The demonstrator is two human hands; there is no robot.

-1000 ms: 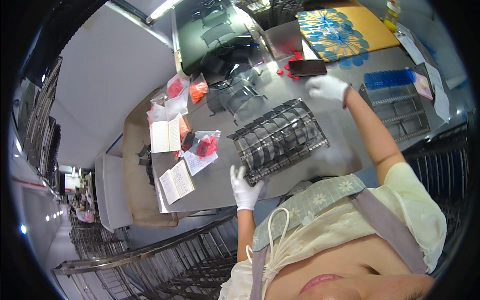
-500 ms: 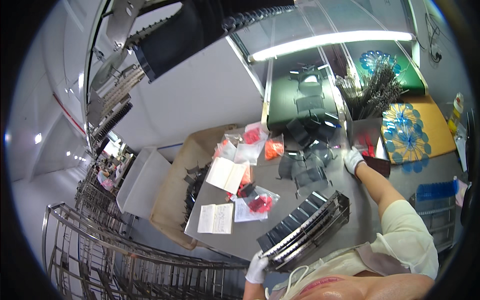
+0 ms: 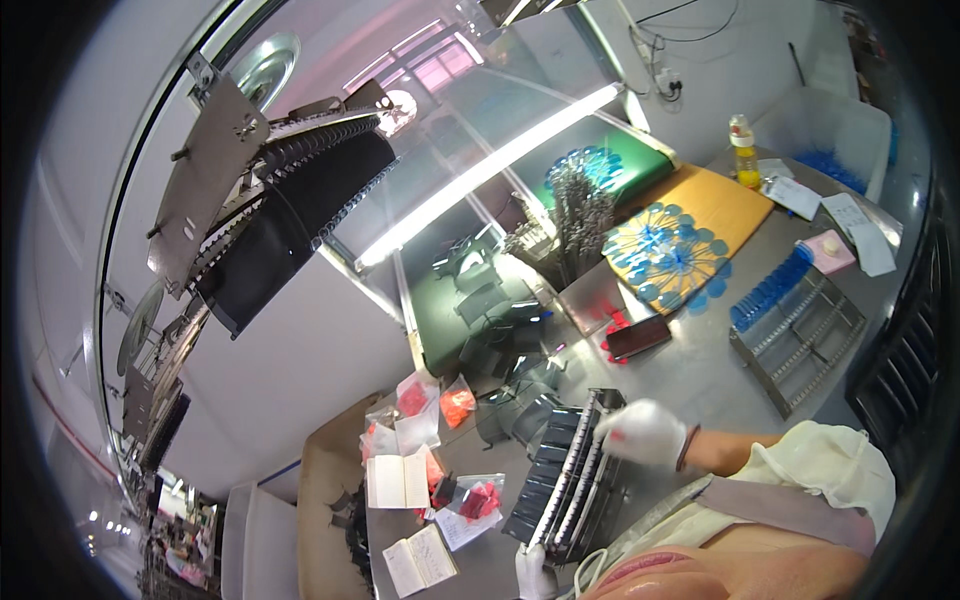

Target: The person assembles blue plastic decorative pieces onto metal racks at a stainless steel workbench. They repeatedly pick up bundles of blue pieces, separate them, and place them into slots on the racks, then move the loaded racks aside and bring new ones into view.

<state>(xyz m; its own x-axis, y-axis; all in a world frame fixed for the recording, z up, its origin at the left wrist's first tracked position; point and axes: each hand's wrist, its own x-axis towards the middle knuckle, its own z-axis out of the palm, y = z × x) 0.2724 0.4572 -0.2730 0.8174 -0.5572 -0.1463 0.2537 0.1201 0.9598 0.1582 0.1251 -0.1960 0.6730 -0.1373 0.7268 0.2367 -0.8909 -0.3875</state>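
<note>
A metal rack (image 3: 575, 490) carrying a row of dark, glossy curved plates stands tilted near the front edge of the steel table. My white-gloved left hand (image 3: 535, 572) is closed on the lower end of the rack. At its upper right end is my right hand (image 3: 648, 432), also gloved, with a small red mark on it. Its fingertips reach the rack's frame, but motion smears them. Behind the rack lie several loose, dark, see-through curved pieces (image 3: 500, 415), which continue up onto a green conveyor belt (image 3: 440, 320).
Two open notebooks (image 3: 397, 482) and bags of red and orange pieces (image 3: 457, 402) lie left. Behind are a dark red case (image 3: 638, 338), thin metal rods (image 3: 580, 220) and blue discs on a yellow board (image 3: 735, 205). Another rack (image 3: 800, 340) lies right. A large black-plated rack (image 3: 290, 220) hangs upper left.
My right hand has moved from beside the dark red case to the rack's upper end. The view has turned to the right. My left hand stays at the rack's lower end.
</note>
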